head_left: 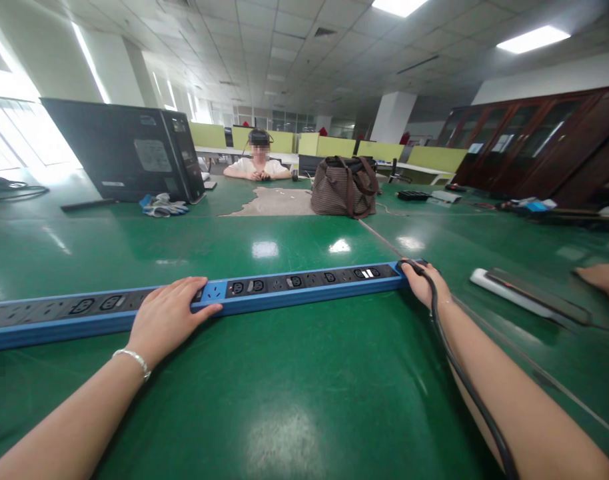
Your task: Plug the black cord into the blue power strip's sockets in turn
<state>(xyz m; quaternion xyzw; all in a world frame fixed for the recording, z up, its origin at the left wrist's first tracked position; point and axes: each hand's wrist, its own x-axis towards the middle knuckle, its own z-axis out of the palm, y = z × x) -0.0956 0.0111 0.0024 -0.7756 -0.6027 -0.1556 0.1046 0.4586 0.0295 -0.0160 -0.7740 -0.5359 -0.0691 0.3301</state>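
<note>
A long blue power strip (304, 297) with a black socket face lies across the green table, running from the left edge to right of centre. My left hand (172, 310) rests over the strip beside a blue socket section, thumb on the near side and fingers over the top, gripping it. At the strip's right end, my right hand (424, 283) has its fingers wrapped round the end where a black cable (447, 340) comes out. That cable runs down along my right forearm.
Beyond the strip on the green table (284, 387) are a black computer case (129, 150), gloves (163, 205) and a brown bag (342, 187). A person (259, 160) sits opposite. On the right lie a white-and-black device (529, 297) and another person's hand (602, 277).
</note>
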